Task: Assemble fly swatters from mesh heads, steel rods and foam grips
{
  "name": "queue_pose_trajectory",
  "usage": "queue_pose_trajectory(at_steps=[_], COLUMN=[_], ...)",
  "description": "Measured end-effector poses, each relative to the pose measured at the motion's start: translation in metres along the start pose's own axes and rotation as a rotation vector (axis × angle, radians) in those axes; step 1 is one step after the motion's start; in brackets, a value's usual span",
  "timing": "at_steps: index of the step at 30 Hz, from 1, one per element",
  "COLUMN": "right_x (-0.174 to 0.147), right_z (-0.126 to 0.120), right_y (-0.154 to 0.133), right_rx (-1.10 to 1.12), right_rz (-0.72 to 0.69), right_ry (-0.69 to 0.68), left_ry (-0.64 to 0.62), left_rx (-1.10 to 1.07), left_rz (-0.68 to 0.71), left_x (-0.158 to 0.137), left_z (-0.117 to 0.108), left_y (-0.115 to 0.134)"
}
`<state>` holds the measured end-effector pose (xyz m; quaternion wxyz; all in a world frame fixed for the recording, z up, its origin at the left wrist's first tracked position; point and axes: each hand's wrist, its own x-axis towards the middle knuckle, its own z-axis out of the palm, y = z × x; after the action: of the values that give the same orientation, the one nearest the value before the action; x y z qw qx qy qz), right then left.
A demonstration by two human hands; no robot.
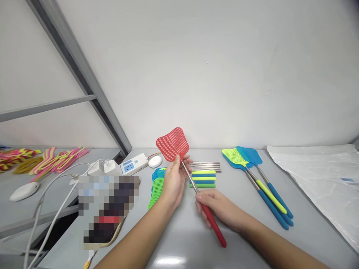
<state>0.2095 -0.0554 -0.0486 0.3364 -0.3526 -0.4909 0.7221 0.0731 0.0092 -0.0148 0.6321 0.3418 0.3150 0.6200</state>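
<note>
Over the middle of the smooth grey tabletop (193,246), a red fly swatter with a perforated plastic head (173,145), thin steel shaft and red grip is held at a slant, head toward the pale wall (196,74), grip end toward the wearer and to the right. Left hand (174,183): pinching the neck, thumb at the base of the head, fingers behind. Right hand (214,207): wrapped round the upper grip where it meets the shaft. Possible faults, by judgement: a hard pull or twist at the neck could bend the head or work it loose; a slack right-hand hold could let the shaft slip. A low sweep could scatter the bare steel rods (207,167) and the row of yellow, blue and green tubular grips (204,179) just beyond the hands; round stock, likely to roll. A leftward drop of the elbow could drag the loose green and blue perforated heads (156,189) beside the left wrist. Edges: table's left side lies near the white looped cables (57,213), a snag risk; front edge out of view. Open room: widest between the tubular grips and the pile of blue and lime swatters (271,197), reachable past the right forearm.
</note>
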Motion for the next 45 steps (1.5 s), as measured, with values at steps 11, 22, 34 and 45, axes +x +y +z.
queue_pose_trajectory(at_steps=[11, 22, 34, 45], right_x=[0.009, 0.011, 0.004, 0.006], right_z=[-0.009, -0.007, -0.007, -0.013], right_y=[0.004, -0.007, 0.001, -0.001], right_rx=[0.162, 0.08, 0.06, 0.212], right_rz=[-0.082, -0.088, 0.013, 0.006], right_ry=[0.124, 0.061, -0.142, 0.006], left_ry=[-0.332, -0.187, 0.013, -0.445], left_rx=[0.224, 0.052, -0.032, 0.216], left_rz=[-0.32, -0.146, 0.018, -0.273], left_x=[-0.015, 0.003, 0.025, -0.022], left_z=[0.001, -0.003, -0.021, 0.005], left_y=[-0.021, -0.01, 0.009, -0.022])
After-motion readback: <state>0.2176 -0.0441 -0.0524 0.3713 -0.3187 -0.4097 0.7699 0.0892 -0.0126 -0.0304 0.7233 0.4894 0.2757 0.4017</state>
